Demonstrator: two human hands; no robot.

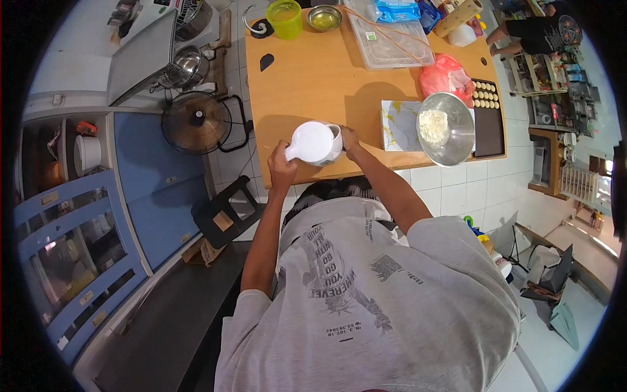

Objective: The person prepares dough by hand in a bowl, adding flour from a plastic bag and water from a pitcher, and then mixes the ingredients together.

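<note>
My left hand [282, 164] is closed on the short tab-like handle of a round white piece [312, 141], which looks like a strainer or scoop filled with white. It sits over a whitish jug-like vessel [336, 145] near the table's front edge. My right hand [351, 142] is closed at the vessel's right side, where a loop of its rim or handle shows. What lies under the white piece is hidden. To the right, a steel bowl [462, 134] holds a pale, crumbly, flour-like heap [434, 128]; it stands partly over a patterned box [396, 125].
A dark tray [488, 138] with rows of pale dough balls [484, 97] lies at the right, beside a pink plastic bag [444, 77]. Farther back on the wooden table [307, 81] stand a clear box [390, 47], a yellow-green tub [285, 23] and a small liquid-filled bowl [324, 19]. A floor fan [198, 122] stands left.
</note>
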